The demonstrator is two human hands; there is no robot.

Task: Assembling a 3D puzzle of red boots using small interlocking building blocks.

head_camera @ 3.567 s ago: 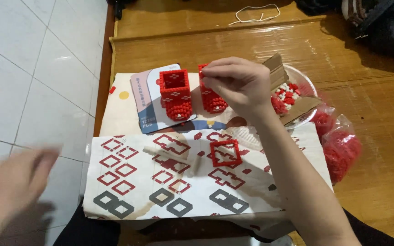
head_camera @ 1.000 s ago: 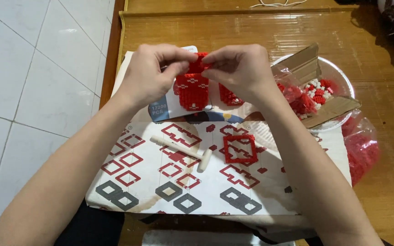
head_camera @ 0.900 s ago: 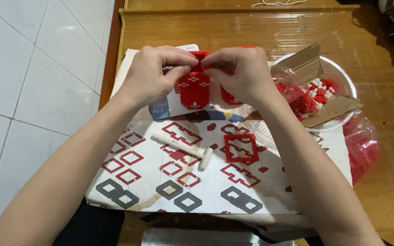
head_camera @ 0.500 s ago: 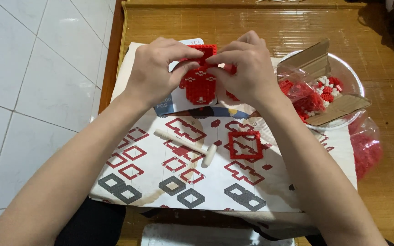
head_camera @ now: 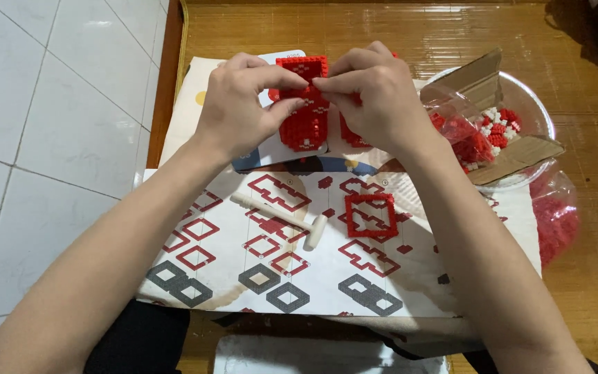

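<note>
Both hands meet over a red and white model of small building blocks (head_camera: pixel 304 111) that stands on a booklet at the far side of the paper. My left hand (head_camera: pixel 240 107) pinches the model's left side with thumb and fingers. On the model's right side, the fingertips of my right hand (head_camera: pixel 375 97) press at its upper part, hiding a second red block structure (head_camera: pixel 349 135) behind the palm. A flat red square frame of blocks (head_camera: pixel 370 215) lies on the instruction sheet (head_camera: pixel 299 270), nearer to me. A small white hammer-like tool (head_camera: pixel 282 218) lies beside it.
A glass bowl (head_camera: pixel 531 111) at the right holds red and white loose blocks, plastic bags and cardboard pieces. A clear bag of red blocks (head_camera: pixel 555 221) lies below it. The wooden table (head_camera: pixel 590 312) ends at the left by white floor tiles (head_camera: pixel 50 125).
My left hand came up from the lower left and joined my right hand on the block model. In the last second both hands shifted slightly on it.
</note>
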